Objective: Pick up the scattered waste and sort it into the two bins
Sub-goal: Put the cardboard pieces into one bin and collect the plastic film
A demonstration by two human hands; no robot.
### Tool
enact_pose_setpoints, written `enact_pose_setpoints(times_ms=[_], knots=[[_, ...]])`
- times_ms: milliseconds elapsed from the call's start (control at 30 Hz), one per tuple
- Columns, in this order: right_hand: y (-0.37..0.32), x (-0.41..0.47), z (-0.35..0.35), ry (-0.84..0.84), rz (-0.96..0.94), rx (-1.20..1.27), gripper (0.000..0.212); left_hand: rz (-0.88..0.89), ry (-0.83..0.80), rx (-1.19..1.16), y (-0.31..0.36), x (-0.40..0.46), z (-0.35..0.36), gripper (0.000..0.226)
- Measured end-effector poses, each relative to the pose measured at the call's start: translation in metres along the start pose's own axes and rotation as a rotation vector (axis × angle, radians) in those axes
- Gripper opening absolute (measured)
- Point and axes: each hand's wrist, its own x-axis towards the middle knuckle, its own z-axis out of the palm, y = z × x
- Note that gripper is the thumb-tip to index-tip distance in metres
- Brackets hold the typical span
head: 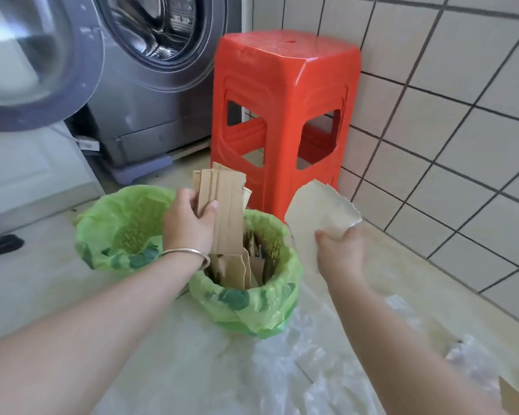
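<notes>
A person's left hand (189,223) clasps stiff cardboard strips (222,205) standing upright in the right-hand bin (252,307), while the right hand (339,250) pinches a torn paper sheet (321,211) by its lower edge; it looks light and floppy.

Red stool (285,94) between washing machine (150,85) and white-tiled wall (447,115); floor seemingly pale.
</notes>
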Motion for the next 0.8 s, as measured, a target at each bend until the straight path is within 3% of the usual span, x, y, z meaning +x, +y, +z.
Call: enact_pose_setpoints(times_ms=[167, 333, 567, 700, 800], knots=[[0.015, 0.014, 0.055, 0.024, -0.039, -0.27, 0.007, -0.018, 0.095, -0.071, -0.03, 0.043, 0.009, 0.04], [0.034, 0.031, 0.085, 0.055, -0.149, -0.476, 0.019, 0.028, -0.019, -0.045, -0.052, 0.057, 0.035, 0.069], [0.05, 0.055, 0.115, 0.1, -0.292, -0.655, 0.02, 0.129, -0.256, 0.191, -0.086, 0.065, 0.057, 0.052], [0.063, 0.061, 0.129, -0.007, -0.254, -0.825, 0.026, 0.113, -0.397, 0.39, -0.098, 0.066, 0.068, 0.042], [0.068, 0.062, 0.137, -0.179, -0.194, -1.043, 0.026, 0.135, -0.574, 0.585, -0.099, 0.066, 0.076, 0.039]])
